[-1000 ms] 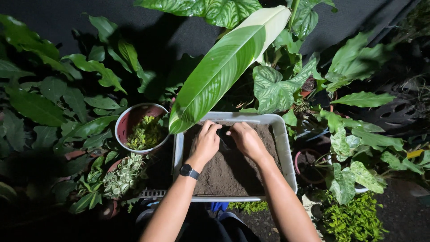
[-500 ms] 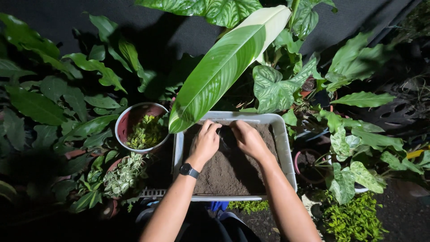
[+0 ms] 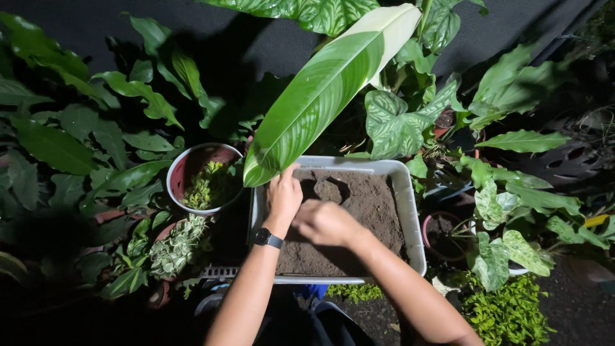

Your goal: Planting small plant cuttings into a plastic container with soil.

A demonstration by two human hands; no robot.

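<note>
Since the earlier frame, right hand (image 3: 325,222) has pulled back, loosely curled over brown soil (image 3: 371,202) in the grey rectangular plastic tray (image 3: 413,218); left hand (image 3: 284,194), fingers together, presses near its far-left corner.

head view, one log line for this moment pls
left hand: on soil in grey tray | right hand: on soil, nearer edge | watch: left wrist | big leaf: over tray

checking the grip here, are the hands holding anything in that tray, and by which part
No separate thing shows in either hand. The left hand and right hand lie palm down on the soil in the grey tray; whether they clutch soil underneath cannot be told.
</note>
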